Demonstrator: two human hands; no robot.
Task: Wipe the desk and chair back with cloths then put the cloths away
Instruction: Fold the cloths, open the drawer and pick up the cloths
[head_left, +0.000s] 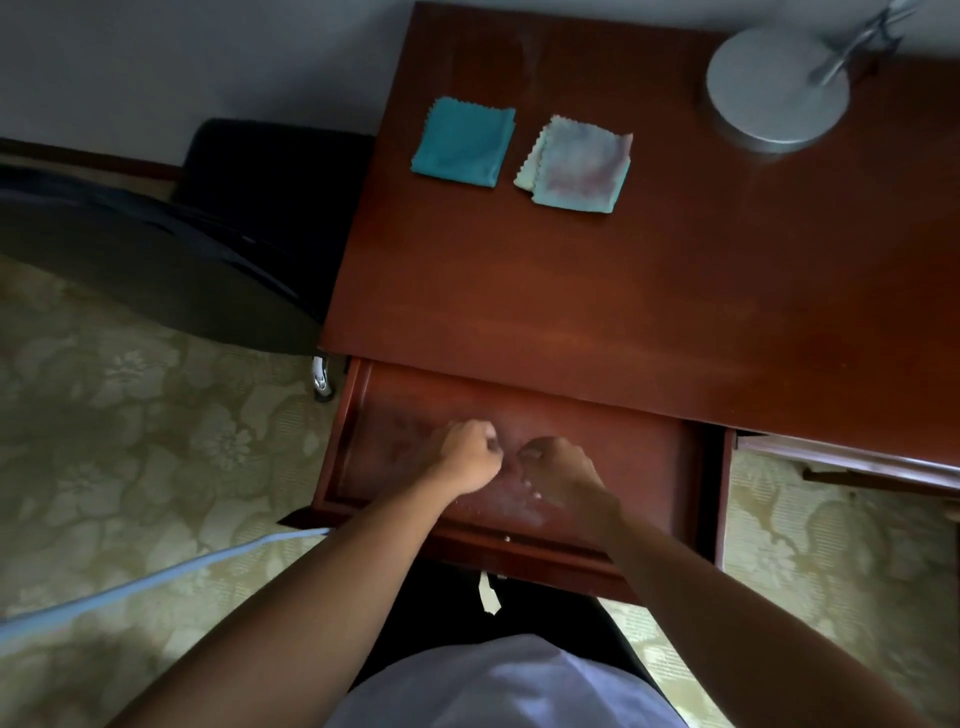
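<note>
While our fingers (488, 441) are curled into loose fists, we see nothing gripped in either. The left hand (470, 454) and right hand (558, 475) sit close together, low inside the open drawer (644, 467), both blurred (contact with the drawer floor is hard to tell). The drawer looks bare. Further out, the teal cloth (462, 141) and the mottled pale cloth (576, 163) lie folded side by side on the desk (571, 291), well apart from our hands, near a round lamp base (776, 88). A dark chair (156, 244) stands left of the desk. We judge this the putting-away step: drawer opened, cloths not yet inside. Next we need to reach up, pinch each cloth, and drop them in the drawer.
</note>
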